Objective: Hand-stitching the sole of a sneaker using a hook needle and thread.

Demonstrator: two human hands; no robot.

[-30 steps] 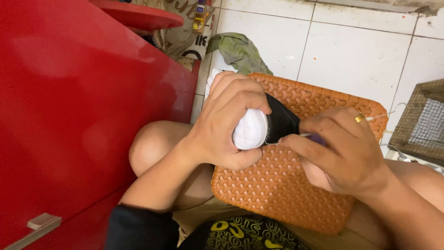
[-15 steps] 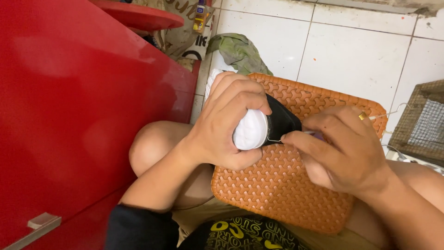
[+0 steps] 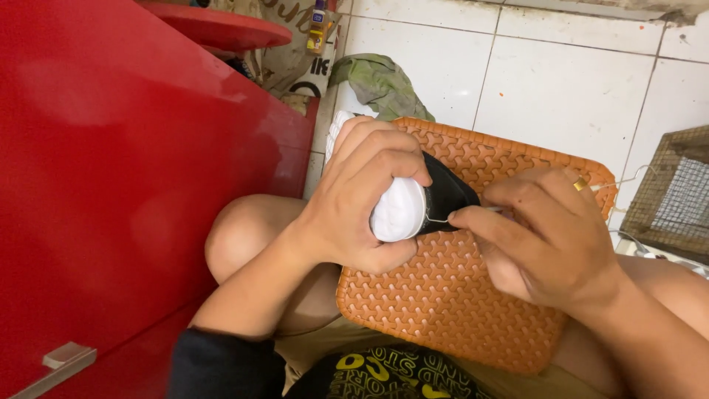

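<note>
My left hand [image 3: 362,199] is wrapped around a shoe with a white sole [image 3: 397,210] and black upper [image 3: 443,193], sole end turned toward me. My right hand [image 3: 543,233], with a gold ring on one finger, pinches a thin metal hooked needle [image 3: 437,219] whose tip sits at the seam between sole and upper. A pale thread [image 3: 628,179] trails off past the right hand. Both hands work above an orange woven-pattern plastic stool top [image 3: 443,303] resting by my bare knees.
A large red cabinet [image 3: 118,177] with a metal handle fills the left side. A green cloth [image 3: 380,85] lies on the white tiled floor behind the stool. A brown wire-mesh basket [image 3: 676,196] stands at the right edge.
My right hand has shifted slightly right and down, drawing the needle a little away from the shoe. The left hand keeps the shoe still.
</note>
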